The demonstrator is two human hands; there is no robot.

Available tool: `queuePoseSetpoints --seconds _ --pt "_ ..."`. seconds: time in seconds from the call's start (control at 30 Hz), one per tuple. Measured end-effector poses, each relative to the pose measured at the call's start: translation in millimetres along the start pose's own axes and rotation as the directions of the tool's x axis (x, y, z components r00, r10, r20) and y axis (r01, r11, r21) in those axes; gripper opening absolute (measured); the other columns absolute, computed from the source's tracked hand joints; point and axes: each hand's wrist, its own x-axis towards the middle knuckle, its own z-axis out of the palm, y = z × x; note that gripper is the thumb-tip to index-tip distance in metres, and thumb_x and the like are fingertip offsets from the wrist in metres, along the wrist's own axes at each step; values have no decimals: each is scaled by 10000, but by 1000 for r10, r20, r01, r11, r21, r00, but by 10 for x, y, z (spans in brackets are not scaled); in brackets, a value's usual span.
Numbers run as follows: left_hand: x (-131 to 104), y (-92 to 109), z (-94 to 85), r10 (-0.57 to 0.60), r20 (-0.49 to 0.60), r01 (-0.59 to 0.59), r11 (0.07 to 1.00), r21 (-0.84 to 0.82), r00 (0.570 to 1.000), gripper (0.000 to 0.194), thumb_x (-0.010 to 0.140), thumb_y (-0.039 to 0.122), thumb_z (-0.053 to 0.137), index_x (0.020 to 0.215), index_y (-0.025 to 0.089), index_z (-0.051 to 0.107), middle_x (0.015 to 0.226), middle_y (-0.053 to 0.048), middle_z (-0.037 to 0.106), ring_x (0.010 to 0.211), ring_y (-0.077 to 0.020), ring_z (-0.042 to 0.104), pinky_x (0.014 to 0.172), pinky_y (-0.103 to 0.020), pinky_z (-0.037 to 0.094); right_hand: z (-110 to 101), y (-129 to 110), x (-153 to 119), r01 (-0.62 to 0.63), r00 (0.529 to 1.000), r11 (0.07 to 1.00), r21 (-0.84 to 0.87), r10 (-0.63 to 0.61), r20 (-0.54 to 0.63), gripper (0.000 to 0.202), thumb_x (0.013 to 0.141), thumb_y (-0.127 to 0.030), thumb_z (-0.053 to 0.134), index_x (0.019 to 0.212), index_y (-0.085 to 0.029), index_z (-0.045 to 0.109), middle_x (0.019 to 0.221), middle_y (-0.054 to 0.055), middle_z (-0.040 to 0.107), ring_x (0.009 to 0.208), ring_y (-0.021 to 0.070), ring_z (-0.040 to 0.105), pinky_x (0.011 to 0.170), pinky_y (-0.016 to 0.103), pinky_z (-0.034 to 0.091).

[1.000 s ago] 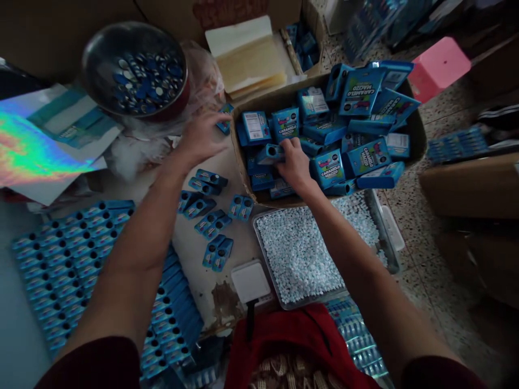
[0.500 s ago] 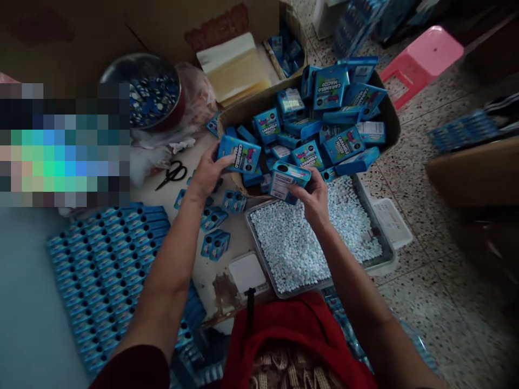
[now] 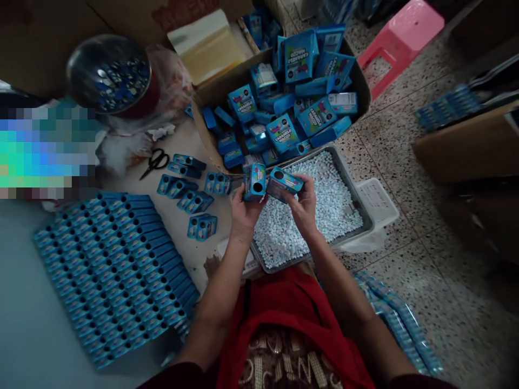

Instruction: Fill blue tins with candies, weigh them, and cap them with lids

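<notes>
Holding: left hand [image 3: 245, 216], fingers closed about one blue printed cardboard box [image 3: 258, 178], a round dark hole in its upward narrow side. Right hand [image 3: 305, 202], thumb and fingers gripping a matching blue cardboard box [image 3: 286, 181], likewise holed side up.

Relation: the two boxes sit side by side between the hands; whether they touch cannot be told. Holed side of the left-hand one runs lengthwise away from the wearer; that of the right-hand one runs crosswise, sloping down to the right.

Beneath: one shallow grey rectangular tray [image 3: 367, 219], filled with small pale blue-and-white pellets [image 3: 284, 232]; right hand above it, left hand at its left edge.

Beyond both hands: one brown cardboard carton [image 3: 207, 141], containing loose blue boxes [image 3: 283, 133] at mixed angles.

Leftward, nearer the left hand: small clusters of blue holed boxes [image 3: 201, 227] on a pale, worn tabletop [image 3: 182, 140]. Farther left: one block of blue boxes in close rows [image 3: 109, 270].

Left rear: one shiny metal bowl [image 3: 83, 65], containing blue and silvery pieces [image 3: 121, 84]; black scissors [image 3: 159, 158] lie between bowl and clusters.
</notes>
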Motion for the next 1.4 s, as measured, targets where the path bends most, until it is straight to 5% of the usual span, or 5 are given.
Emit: queuePoseSetpoints --seconds 0.4,0.67,1.07,1.23,1.4 --pt "-436 -432 -337 -375 210 351 926 141 903 450 897 501 785 1231 199 793 1299 -185 883 1526 -589 686 1244 -982 425 -784 49 56 -180 782 976 118 69 620 508 745 -535 1139 1181 -352 953 1212 45 689 1248 281 646 1231 469 512" --pt "-343 -475 -470 -185 -6 184 977 104 983 376 1024 373 705 1340 191 797 1261 -119 892 1319 -339 818 1131 -519 701 -737 51 -46 -316 765 947 48 225 604 694 937 -451 959 1612 -463 795 1479 45 724 1268 298 706 1197 530 595" --pt "-393 -791 -578 72 -4 -70 976 204 997 493 922 438 968 1368 295 814 1370 -72 880 1445 -281 787 1170 -369 644 -115 324 -452 -229 929 897 -377 317 191 1222 865 -752 971 1858 -287 431 1821 204 551 1677 461 546 1415 656 460" --pt "-509 -168 -887 -18 127 -70 753 654 992 1133 361 182 1220 1415 294 818 1464 -114 821 1555 -393 706 1326 -452 556 -389 260 -499 -268 792 906 -328 401 461 1153 747 -588 1077 1741 -294 573 1681 166 667 1518 444 671 1324 627 532" --pt "-586 96 -848 -280 245 -119 399 909 928 1174 253 177 1222 1365 256 855 1457 -148 819 1548 -507 686 1442 -612 434 -530 183 -744 -264 668 939 -221 343 660 1041 773 -557 1082 1679 -319 626 1626 137 690 1484 402 686 1317 584 536"
